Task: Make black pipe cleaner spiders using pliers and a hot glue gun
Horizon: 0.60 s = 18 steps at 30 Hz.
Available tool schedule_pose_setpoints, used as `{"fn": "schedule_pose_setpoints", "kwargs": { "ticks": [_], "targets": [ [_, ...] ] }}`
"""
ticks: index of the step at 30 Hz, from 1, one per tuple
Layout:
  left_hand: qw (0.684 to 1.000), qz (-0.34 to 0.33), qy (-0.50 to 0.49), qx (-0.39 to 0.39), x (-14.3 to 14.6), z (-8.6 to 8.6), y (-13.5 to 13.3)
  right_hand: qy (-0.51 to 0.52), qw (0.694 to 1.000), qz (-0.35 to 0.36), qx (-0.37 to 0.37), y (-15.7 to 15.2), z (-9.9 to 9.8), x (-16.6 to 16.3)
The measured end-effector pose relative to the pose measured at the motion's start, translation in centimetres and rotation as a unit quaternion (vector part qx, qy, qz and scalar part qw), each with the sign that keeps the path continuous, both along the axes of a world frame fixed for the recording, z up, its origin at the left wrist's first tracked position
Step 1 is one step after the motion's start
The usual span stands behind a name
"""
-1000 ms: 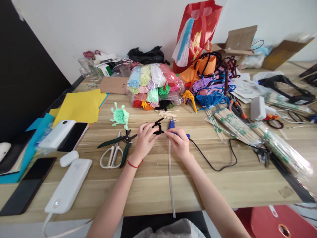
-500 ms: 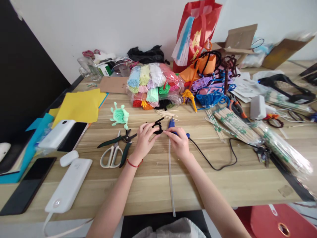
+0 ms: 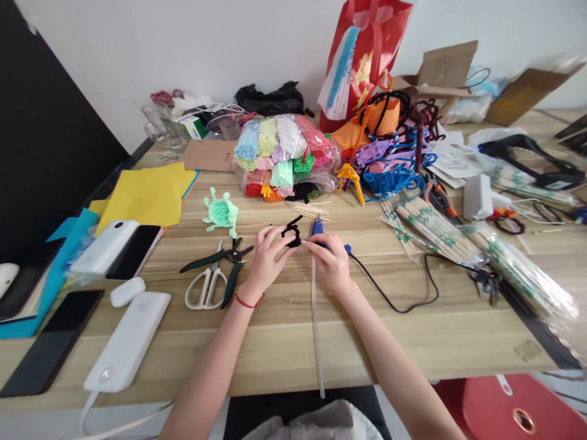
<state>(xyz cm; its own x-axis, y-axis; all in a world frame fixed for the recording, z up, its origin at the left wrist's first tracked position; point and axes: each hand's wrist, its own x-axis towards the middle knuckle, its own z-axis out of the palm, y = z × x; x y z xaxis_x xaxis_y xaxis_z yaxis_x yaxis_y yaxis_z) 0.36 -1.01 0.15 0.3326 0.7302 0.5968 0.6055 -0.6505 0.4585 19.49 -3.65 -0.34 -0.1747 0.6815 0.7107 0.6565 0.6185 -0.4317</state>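
Between my hands is a small black piece of bent pipe cleaner (image 3: 294,234), with a loose end sticking up. My left hand (image 3: 269,253) is closed on its left side. The fingertips of my right hand (image 3: 331,258) pinch together at its right edge. A blue glue gun (image 3: 317,227) lies partly under my right hand, and a long clear glue stick (image 3: 315,330) runs from it toward the table's front edge. Left of my hands sit a mint-green pipe cleaner figure (image 3: 221,212), white-handled scissors (image 3: 206,284) and dark green pliers (image 3: 235,256).
Bagged bundles of coloured pipe cleaners (image 3: 284,153) and loose wooden sticks (image 3: 307,211) are behind my hands. Phones and a white power bank (image 3: 128,342) lie on the left. At right are packs of sticks (image 3: 440,232) and the black cord (image 3: 394,310); a red bag (image 3: 367,55) stands at the back.
Both hands keep almost the same pose around the black pipe cleaner. The whole view has shifted very slightly; nothing else has visibly moved.
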Motion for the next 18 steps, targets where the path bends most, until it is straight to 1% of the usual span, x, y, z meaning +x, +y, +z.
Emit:
{"fn": "schedule_pose_setpoints", "kwargs": {
  "ticks": [5,11,18],
  "targets": [
    [1.0,-0.003,0.0,0.015,0.02,-0.09,0.03,0.001,1.0,0.002,0.006,0.05,0.12,-0.05],
    [1.0,0.008,0.009,0.013,0.06,-0.04,0.02,-0.001,0.999,0.011,0.04,0.24,0.09,-0.08],
    [1.0,0.007,0.007,0.017,0.06,0.01,0.06,-0.001,1.0,0.002,0.013,0.08,0.08,-0.08]
  ]
}}
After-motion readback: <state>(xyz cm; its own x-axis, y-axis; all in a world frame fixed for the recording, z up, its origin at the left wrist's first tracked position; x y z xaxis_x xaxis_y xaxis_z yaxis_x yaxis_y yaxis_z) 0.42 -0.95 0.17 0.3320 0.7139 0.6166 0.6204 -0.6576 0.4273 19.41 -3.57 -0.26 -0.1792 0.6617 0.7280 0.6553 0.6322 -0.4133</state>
